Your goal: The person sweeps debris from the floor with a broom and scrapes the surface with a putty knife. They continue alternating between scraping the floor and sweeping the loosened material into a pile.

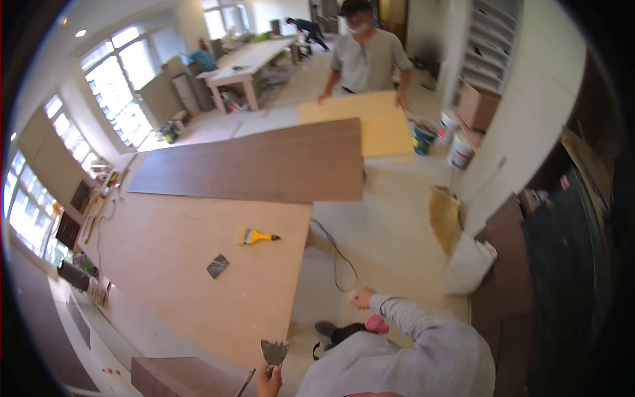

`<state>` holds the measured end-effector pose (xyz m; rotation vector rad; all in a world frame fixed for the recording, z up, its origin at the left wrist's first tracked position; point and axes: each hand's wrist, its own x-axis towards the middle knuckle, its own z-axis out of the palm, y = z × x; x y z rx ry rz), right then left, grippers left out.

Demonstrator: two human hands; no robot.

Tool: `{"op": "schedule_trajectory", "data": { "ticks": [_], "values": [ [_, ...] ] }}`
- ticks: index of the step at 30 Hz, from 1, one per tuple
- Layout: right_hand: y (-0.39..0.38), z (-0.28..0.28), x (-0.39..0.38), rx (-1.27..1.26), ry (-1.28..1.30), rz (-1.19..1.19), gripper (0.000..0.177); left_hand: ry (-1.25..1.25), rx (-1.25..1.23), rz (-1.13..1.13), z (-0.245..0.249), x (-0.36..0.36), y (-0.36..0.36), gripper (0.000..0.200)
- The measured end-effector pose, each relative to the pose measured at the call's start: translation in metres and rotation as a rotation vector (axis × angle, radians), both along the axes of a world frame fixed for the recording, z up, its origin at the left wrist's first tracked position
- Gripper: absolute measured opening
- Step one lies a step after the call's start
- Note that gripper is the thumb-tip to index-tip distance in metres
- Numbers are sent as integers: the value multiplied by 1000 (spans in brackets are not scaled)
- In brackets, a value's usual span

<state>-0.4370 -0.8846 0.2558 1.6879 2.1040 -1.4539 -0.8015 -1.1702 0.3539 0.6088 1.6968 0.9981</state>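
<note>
At the bottom edge, my left hand (pixel 268 382) is closed around the handle of a putty knife (pixel 274 352). Its wide, stained blade points up beside the near corner of the wooden worktable (pixel 264 298). My right hand (pixel 362 298) is out over the floor, right of the table, with fingers curled and no object visible in them. On the tabletop lie a yellow-handled paintbrush (pixel 259 237) and a small dark, flat piece (pixel 217 266). A long brown wood-grain panel (pixel 258 162) lies across the table's far end, overhanging its right side.
A co-worker (pixel 367 59) beyond the panel holds a yellowish board (pixel 377 122). A black cable (pixel 337 248) trails over the floor. Buckets (pixel 461 151), a cardboard box (pixel 476 106) and a white sack (pixel 469 264) line the right. Another worktable (pixel 254 58) stands farther back.
</note>
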Motion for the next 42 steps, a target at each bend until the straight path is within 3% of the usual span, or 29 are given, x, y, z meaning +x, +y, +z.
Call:
{"op": "schedule_trajectory", "data": {
  "ticks": [1, 2, 3, 5, 7, 12, 15, 16, 18, 23, 25, 26, 28, 30, 33, 37, 39, 40, 41, 42],
  "values": [
    [-15, -44, 24, 19, -23, -55, 24, -57, -2, -65, 6, 3, 0, 21],
    [-24, -47, 45, 96, -316, 89, 24, -60, -4, -72, 11, 15, 6, 20],
    [-38, -47, 74, -56, -310, -20, 29, -63, -4, -80, 11, 30, 13, 19],
    [-80, -7, 109, 11, -555, -68, 34, -20, -23, -208, -3, 46, 20, 19],
    [-121, -18, 149, 23, -607, -339, 33, -8, -31, -291, 6, 72, 33, 21],
    [-189, -68, 231, -329, -631, -448, 34, 207, 25, -541, 28, 113, 66, 28],
    [-196, -40, 245, -506, -504, -636, 28, 169, 13, -549, 16, 124, 95, 31],
    [-200, -61, 257, -514, -495, -637, 28, 220, 15, -569, 11, 126, 106, 30],
    [-201, -102, 281, -257, -649, -413, 20, 223, 24, -554, 5, 137, 131, 25],
    [-147, -132, 359, -122, -621, -678, 21, 101, -45, -471, -44, 180, 193, 15],
    [-117, -125, 402, -62, -583, -751, 20, 71, -271, -395, -85, 190, 202, 15],
    [-101, -112, 426, -142, -564, -752, 20, 79, -295, -386, -105, 193, 196, 15],
    [-79, -96, 462, -219, -552, -749, 19, 203, -599, -369, -149, 196, 179, 19],
    [-58, -114, 511, -131, -415, -945, 21, 217, -713, -403, -134, 226, 169, 22],
    [-18, -89, 555, -140, -473, -871, 23, 271, -613, -531, -116, 262, 170, 25],
    [37, -100, 599, -41, -570, -712, 28, 401, -522, -689, -119, 298, 191, 29],
    [84, -79, 599, -133, -529, -657, 32, 558, -274, -917, -136, 308, 214, 27],
    [110, -78, 600, -114, -537, -534, 32, 548, -270, -915, -144, 316, 234, 27],
    [135, -76, 603, -95, -551, -411, 33, 433, -416, -855, -155, 324, 256, 25],
    [159, -79, 608, -82, -529, -419, 31, 371, -511, -789, -163, 333, 279, 23]
  ]
}}
